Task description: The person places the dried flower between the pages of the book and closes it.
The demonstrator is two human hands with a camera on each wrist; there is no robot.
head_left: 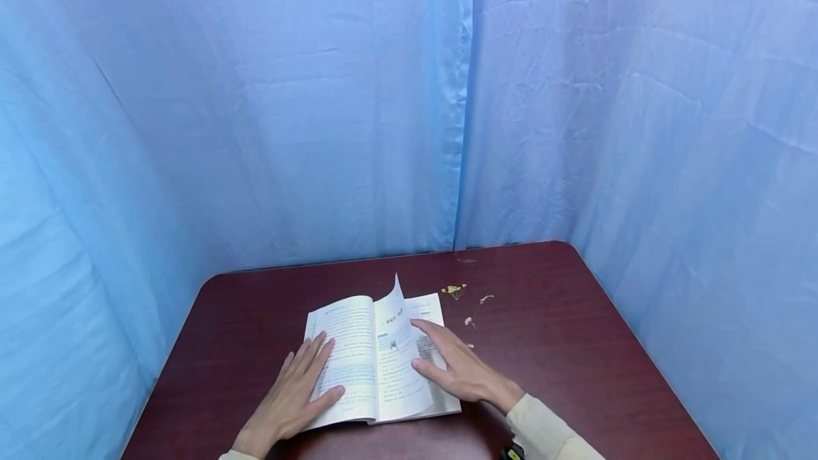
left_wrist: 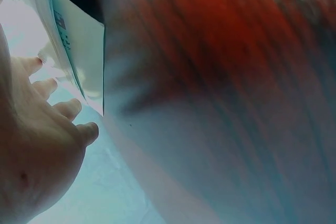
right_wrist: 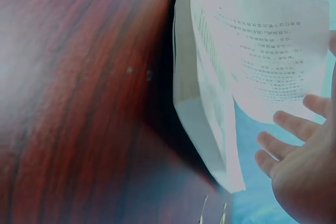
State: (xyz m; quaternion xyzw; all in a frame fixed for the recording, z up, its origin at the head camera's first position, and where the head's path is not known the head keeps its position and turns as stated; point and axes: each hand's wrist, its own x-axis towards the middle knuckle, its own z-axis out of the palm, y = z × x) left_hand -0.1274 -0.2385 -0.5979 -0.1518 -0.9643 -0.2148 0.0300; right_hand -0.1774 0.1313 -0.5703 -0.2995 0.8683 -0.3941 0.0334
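A book [head_left: 348,357] lies open on the dark red table, with printed text on its pages. My left hand [head_left: 290,389] rests spread on the left page, fingers extended and thumb near the lower part of the text. One page [head_left: 402,378] on the right side stands lifted and curved, its top corner pointing up. At that page's outer edge is my right hand [head_left: 463,368], thumb apart from loosely extended fingers. In the right wrist view the fingers [right_wrist: 296,126] overlap the raised page [right_wrist: 278,56]. Part of the right page underneath is hidden by this hand.
Dried yellow flowers [head_left: 454,291] and small pale plant bits [head_left: 486,299] lie on the table [head_left: 543,318] to the right of the book. Blue curtains [head_left: 287,126] hang around the back and sides. A dark object with a yellow mark [head_left: 513,452] shows below the right sleeve.
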